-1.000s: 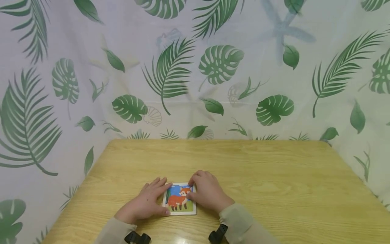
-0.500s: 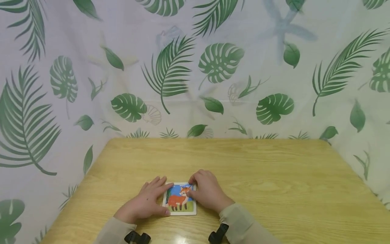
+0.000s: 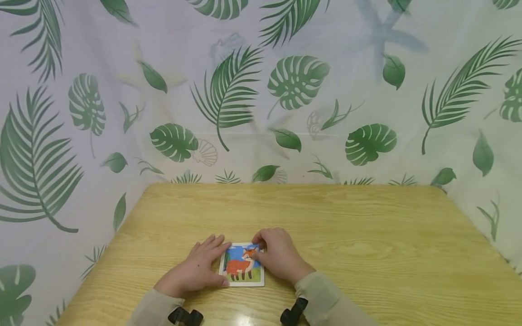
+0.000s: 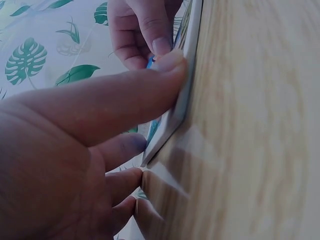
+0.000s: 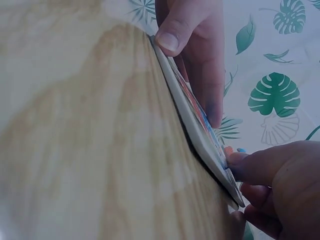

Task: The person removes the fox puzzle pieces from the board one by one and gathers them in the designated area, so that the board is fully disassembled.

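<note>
Leaf-print cloth [image 3: 244,99] rises beyond the fox picture [image 3: 240,267], which lies on a wood-grain table [image 3: 367,235] stretching past its far and right edges. The left hand [image 3: 199,266] spreads along the picture's left side; the right hand [image 3: 281,256] pinches its far right corner.

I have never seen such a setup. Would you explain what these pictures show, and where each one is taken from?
No robot: these are a person's bare left hand and right hand. The wide view comes from a head-worn camera looking forward and down; the close ones come from the black wrist cameras. On the wooden table lies a white-bordered fox picture. The left hand touches its left corners with thumb and forefinger. The right hand pinches at its far right corner; whether it holds a loose piece, I cannot tell.
</note>
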A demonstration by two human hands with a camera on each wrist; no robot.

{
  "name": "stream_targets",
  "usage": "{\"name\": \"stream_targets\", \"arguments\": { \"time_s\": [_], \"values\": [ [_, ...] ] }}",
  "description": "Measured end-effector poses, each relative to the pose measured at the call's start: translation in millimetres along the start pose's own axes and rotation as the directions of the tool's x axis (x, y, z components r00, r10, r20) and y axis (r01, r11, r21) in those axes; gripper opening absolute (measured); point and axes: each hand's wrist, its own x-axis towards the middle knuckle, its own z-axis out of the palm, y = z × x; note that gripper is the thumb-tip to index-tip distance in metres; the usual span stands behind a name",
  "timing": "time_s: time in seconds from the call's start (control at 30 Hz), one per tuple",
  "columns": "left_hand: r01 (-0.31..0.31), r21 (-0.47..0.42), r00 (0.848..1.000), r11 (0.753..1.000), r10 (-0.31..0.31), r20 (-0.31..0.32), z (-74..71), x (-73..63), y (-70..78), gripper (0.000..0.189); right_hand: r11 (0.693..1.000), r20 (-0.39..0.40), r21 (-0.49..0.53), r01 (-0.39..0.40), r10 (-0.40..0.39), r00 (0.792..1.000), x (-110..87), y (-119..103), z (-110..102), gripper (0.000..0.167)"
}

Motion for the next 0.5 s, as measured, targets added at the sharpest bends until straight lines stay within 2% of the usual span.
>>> {"name": "stream_targets", "arguments": {
  "time_s": [0.17, 0.3, 0.5],
  "values": [
    [0.009, -0.007, 1.0, 1.0, -0.009, 0.007, -1.0, -0.7, 1.7, 0.094, 0.991, -0.014, 0.134, -0.016, 0.018, 1.0, -1.5, 3.4, -1.6, 0.005],
    [0.009, -0.006, 1.0, 1.0, -0.009, 0.007, -0.8, -0.8, 2.4, 0.094, 0.969, -0.012, 0.244, -0.032, 0.036, 0.999, -2.8, 5.4, -3.7, 0.004],
    [0.014, -0.004, 1.0, 1.0, -0.014, 0.008, -1.5, -0.9, 2.7, 0.095, 0.945, 0.004, 0.314, -0.091, 0.094, 0.996, -2.8, 4.3, -5.6, 0.004]
  ]
}}
